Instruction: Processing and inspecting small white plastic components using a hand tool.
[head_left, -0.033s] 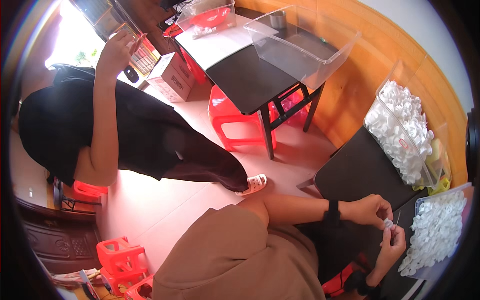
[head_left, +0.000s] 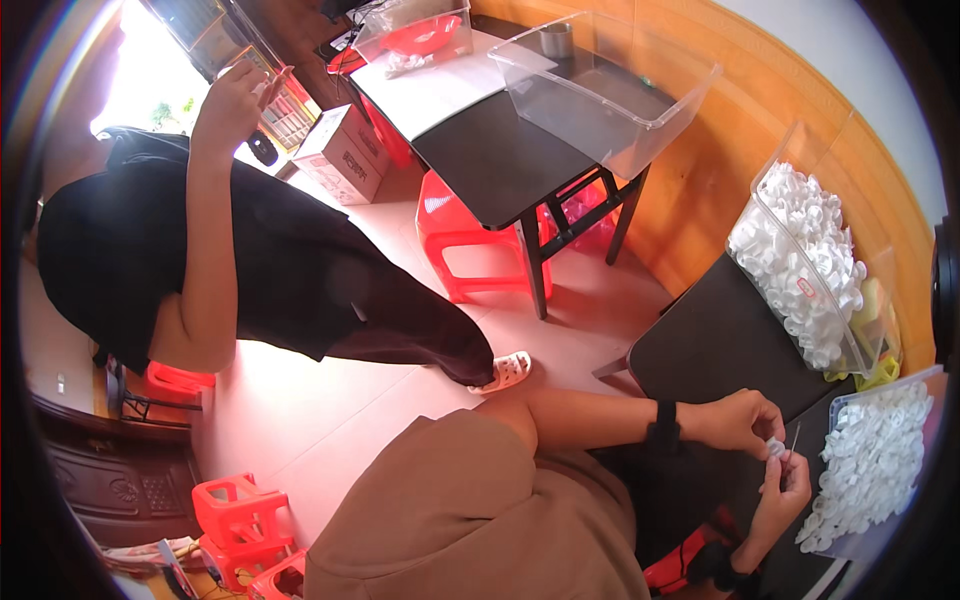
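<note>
My left hand (head_left: 741,420), coming from the upper side with a black band at the wrist, pinches a small whitish plastic piece (head_left: 776,448) between its fingertips. Close below it, my right hand (head_left: 784,492) has its fingers closed, with the thumb against that same piece. A thin, needle-like rod (head_left: 797,438) sticks up from the right fingers; its lower end is hidden. Beside the right hand, a shallow clear tray (head_left: 938,400) holds many small white plastic pieces (head_left: 870,465). Both hands are above a dark tabletop (head_left: 720,330).
A deeper clear bin (head_left: 752,212) of white pieces stands beyond the tray. Another dark table (head_left: 500,150) bears a large clear bin (head_left: 650,125). Red stools (head_left: 470,240) stand below it and at lower left. A person in dark clothes (head_left: 270,250) stands at left.
</note>
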